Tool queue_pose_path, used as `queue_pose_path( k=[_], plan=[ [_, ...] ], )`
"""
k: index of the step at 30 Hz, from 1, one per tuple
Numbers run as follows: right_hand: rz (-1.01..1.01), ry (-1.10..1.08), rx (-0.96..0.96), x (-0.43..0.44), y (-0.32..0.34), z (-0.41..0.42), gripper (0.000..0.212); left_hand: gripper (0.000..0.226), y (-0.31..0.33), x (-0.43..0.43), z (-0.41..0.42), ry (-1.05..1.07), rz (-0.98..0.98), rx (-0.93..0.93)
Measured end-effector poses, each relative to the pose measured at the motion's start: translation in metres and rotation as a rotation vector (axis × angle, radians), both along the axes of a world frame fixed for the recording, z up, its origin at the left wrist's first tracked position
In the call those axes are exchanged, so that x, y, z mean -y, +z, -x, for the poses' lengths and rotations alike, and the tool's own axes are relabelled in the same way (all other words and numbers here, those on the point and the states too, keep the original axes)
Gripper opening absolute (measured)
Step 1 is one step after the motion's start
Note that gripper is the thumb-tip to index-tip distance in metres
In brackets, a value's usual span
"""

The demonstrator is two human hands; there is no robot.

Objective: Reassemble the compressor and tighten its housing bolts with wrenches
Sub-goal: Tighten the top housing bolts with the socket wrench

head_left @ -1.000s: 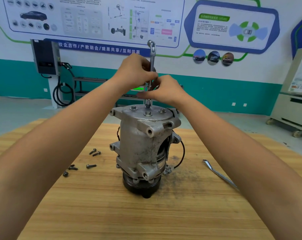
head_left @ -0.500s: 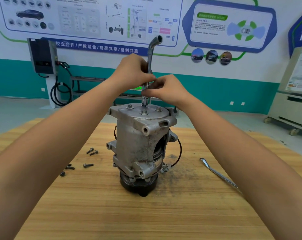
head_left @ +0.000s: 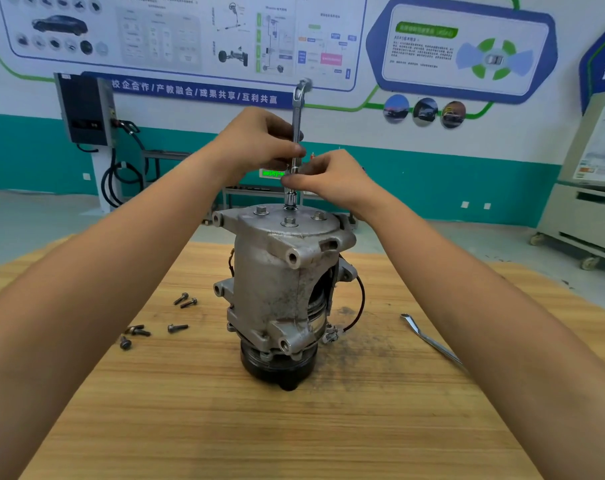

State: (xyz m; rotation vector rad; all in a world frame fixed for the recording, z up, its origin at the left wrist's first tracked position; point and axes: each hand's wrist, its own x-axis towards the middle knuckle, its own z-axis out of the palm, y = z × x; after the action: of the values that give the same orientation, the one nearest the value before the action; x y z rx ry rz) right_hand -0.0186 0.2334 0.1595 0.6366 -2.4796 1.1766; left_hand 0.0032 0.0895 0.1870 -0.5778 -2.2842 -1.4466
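Observation:
A grey metal compressor [head_left: 277, 282] stands upright on its black pulley in the middle of the wooden table [head_left: 225, 427]. Three bolts [head_left: 290, 221] sit in its top plate. A chrome socket wrench [head_left: 297, 133] stands vertically on a fourth bolt at the back of the plate. My left hand [head_left: 256, 140] grips the wrench shaft higher up. My right hand [head_left: 332, 178] pinches the shaft lower down, just above the socket.
Several loose bolts [head_left: 176, 328] lie on the table left of the compressor. A flat wrench [head_left: 429, 341] lies to the right, partly under my right forearm. A black wire [head_left: 361, 299] loops off the compressor's right side. A charging unit [head_left: 86, 112] and a cart [head_left: 585, 216] stand behind.
The wrench has turned about its upright axis between my fingers; its bent top end points a different way. Both hands keep their hold. The compressor has not moved.

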Motion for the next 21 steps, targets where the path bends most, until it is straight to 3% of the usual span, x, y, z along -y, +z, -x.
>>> queue_pose_path(
  k=[4,7,11,14,16,21],
  plan=[
    [-0.018,0.045,0.15,-0.0009,0.0047,-0.0006,0.027,0.002,-0.0002,-0.0026,-0.0011,0.05,0.077,-0.002],
    [0.016,0.067,0.103,-0.0001,0.0012,-0.0011,0.029,0.023,-0.0021,-0.004,0.002,0.112,0.073,-0.079],
    [0.012,0.0,-0.012,0.0007,-0.0005,-0.0011,0.02,0.025,-0.002,-0.005,-0.0005,0.041,0.01,-0.068],
    [-0.058,0.05,0.084,0.0017,0.0023,-0.0038,0.031,0.015,-0.0015,-0.0078,-0.0016,0.073,0.04,-0.095],
    [-0.058,0.078,0.13,0.0015,0.0024,-0.0048,0.033,0.029,-0.001,-0.0066,0.0013,0.128,0.049,-0.109],
    [-0.076,0.002,-0.061,0.0033,-0.0025,-0.0039,0.019,0.024,-0.001,-0.0049,-0.0001,0.1,-0.011,-0.109]
  ],
)
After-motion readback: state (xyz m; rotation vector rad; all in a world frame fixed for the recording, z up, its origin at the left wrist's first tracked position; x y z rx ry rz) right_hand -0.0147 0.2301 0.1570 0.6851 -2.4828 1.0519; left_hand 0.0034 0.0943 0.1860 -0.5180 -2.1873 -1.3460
